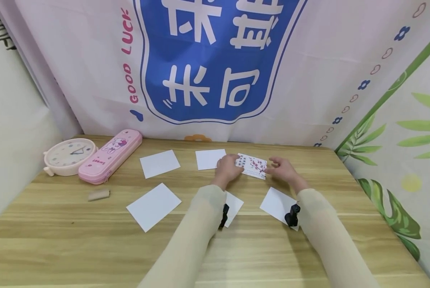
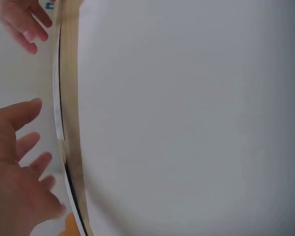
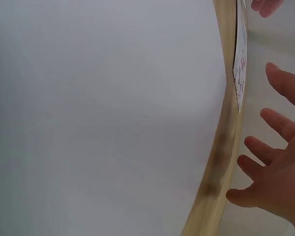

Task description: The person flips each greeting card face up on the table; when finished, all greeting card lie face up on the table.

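Note:
A card printed with red blossoms (image 1: 256, 165) lies face up near the back of the table. My left hand (image 1: 229, 171) is at its left edge, fingers relaxed and slightly bent in the left wrist view. On the card's other side is my right hand (image 1: 285, 172), its fingers spread loosely in the right wrist view. Neither hand grips the card. A blank white card (image 1: 210, 159) lies just left of my left hand, partly covered by it. Beneath my forearms are two more white cards, one by the left wrist (image 1: 234, 206) and one by the right (image 1: 275, 203).
Two further white cards lie to the left, one farther back (image 1: 159, 164) and one nearer (image 1: 153, 207). A pink pencil case (image 1: 110, 156), a round pink clock (image 1: 70, 157) and a small brown cylinder (image 1: 99, 195) stand at far left. A printed curtain (image 1: 103, 116) hangs behind the table.

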Available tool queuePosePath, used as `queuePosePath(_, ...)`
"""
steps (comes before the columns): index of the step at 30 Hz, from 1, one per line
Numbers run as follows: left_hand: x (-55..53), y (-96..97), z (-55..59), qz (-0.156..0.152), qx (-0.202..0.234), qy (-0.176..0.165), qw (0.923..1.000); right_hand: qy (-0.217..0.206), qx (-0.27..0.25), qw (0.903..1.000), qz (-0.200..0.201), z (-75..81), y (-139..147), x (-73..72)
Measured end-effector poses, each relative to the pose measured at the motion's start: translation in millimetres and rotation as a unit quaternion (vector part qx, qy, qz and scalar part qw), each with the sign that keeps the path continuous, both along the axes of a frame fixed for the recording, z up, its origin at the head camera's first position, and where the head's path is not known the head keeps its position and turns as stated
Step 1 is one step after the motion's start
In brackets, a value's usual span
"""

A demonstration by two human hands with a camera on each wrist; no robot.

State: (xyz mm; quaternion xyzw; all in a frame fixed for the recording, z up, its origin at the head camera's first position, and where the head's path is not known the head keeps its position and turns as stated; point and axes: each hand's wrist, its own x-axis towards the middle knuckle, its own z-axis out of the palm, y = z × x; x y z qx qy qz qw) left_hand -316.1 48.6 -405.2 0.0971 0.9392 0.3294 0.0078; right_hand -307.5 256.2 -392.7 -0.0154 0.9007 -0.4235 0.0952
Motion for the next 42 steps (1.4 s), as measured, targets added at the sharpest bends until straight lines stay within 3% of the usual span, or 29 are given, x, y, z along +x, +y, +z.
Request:
queuePosePath(5,0.8,-2.8,-4.2,-0.006,-0.093,-0.027,0.9953,0.004,0.014,0.9997,0.019,-8.8,3.1,-0.1)
queuePosePath(8,2.5,-4.3,-5.8,-0.01,-0.119,-0.044,0.9919,-0.001,0.044,0.9988,0.022,-12.2,5.2,0.6)
queuePosePath(14,6.7,-8.5,-7.2,-0.02,-0.112,-0.071,0.991,-0.019,0.14,0.9896,0.028,-14.1,7.1,2.1)
queuePosePath(20,9.6,-9.8,-9.8,-0.022,-0.12,-0.072,0.99,-0.009,0.208,0.977,0.047,-14.4,9.9,4.5)
queuePosePath(28,8.4,-8.9,-13.1,-0.014,-0.116,-0.062,0.9912,-0.012,0.232,0.9723,0.028,-17.2,13.5,6.2)
queuePosePath(42,8.8,-1.8,-5.7,-0.041,-0.138,-0.07,0.9872,-0.006,0.232,0.9726,0.014,-19.9,18.7,4.1)
